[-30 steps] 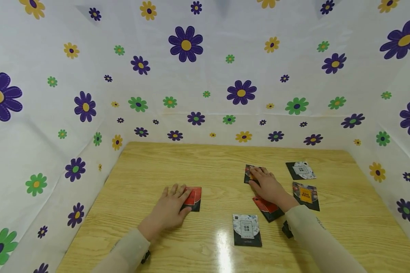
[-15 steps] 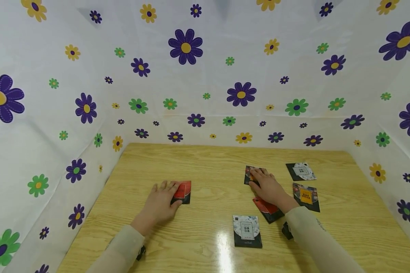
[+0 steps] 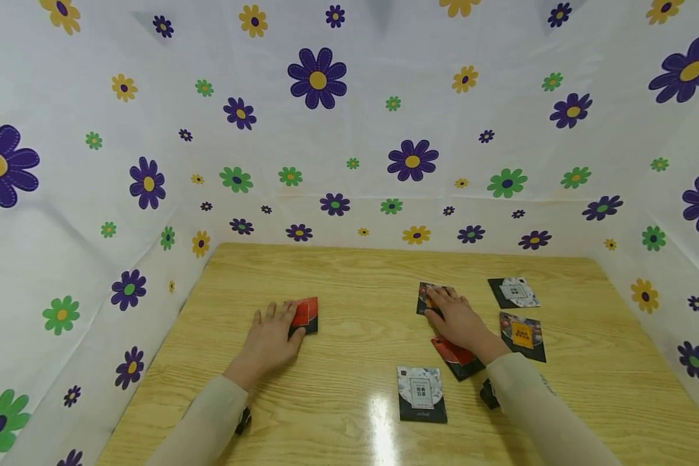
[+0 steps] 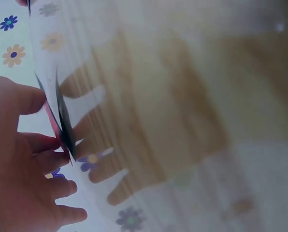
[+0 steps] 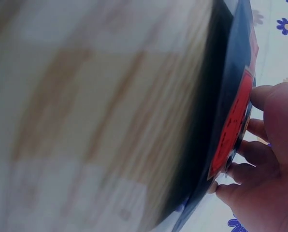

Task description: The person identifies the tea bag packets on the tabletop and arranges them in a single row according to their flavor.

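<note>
On the left side of the table my left hand (image 3: 268,344) lies palm down, fingers extended over a flat red-and-black packet (image 3: 309,315). Seen edge-on in the left wrist view, that packet is touched by the thumb and some of the fingers. My right hand (image 3: 457,321) rests with straight fingers on a dark packet (image 3: 422,301) with an orange patch, covering most of it. Below that palm and wrist, another red-and-black packet (image 3: 459,355) lies tilted, partly hidden. In the right wrist view a packet's red label (image 5: 233,123) shows beside the fingers.
A white-and-black packet (image 3: 421,392) lies near the front middle. To the right are a dark packet with an orange label (image 3: 521,335) and another white-and-black packet (image 3: 514,292). The wooden table (image 3: 361,285) meets a flowered cloth (image 3: 355,116) at the back and sides.
My left hand has slid the red-and-black packet to the left and slightly away from me across the table. The right hand and the other packets have stayed in place.
</note>
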The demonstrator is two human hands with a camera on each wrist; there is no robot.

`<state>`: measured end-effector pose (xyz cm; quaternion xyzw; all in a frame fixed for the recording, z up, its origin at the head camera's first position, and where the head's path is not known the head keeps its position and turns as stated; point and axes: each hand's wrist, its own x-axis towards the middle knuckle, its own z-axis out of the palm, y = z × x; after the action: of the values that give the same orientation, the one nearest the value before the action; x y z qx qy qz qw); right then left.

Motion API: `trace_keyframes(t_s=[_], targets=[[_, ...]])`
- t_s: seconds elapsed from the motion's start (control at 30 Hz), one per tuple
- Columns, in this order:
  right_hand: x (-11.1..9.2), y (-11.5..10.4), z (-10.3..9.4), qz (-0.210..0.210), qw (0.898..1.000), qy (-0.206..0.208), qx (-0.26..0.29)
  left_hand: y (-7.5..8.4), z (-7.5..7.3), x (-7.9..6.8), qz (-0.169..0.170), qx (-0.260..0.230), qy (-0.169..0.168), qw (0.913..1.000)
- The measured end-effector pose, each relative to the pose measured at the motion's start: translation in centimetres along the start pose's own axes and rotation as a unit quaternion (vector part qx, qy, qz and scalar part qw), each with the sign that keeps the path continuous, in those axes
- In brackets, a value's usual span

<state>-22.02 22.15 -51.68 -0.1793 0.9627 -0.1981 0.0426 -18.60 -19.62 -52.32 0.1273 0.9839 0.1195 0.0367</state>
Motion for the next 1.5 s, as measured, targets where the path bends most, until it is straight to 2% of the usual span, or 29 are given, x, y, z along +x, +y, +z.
trace_keyframes(t_s=[0.23,0.47,0.67,1.03,1.5], targets=[[0.0,0.1,0.2,-0.003,1.0,0.003,0.0,-0.6,0.1,0.7,-0.019,-0.004,-0.002,0.9998],[0.0,0.2,0.3,-0.002,1.0,0.005,0.0,-2.7,0.2,1.3,-0.03,-0.002,0.008,0.9995],[0.1,0.2,0.3,0.001,1.0,0.006,0.0,-4.7,-0.6,1.7,-0.044,0.005,0.007,0.999],[0.1,0.2,0.5,0.006,1.0,0.006,-0.002,-6.9,-1.9,2.4,-0.069,0.02,0.016,0.9973],[0.1,0.2,0.5,0.003,1.0,0.011,-0.003,-8.4,-3.1,3.1,-0.101,-0.025,-0.02,0.9944]])
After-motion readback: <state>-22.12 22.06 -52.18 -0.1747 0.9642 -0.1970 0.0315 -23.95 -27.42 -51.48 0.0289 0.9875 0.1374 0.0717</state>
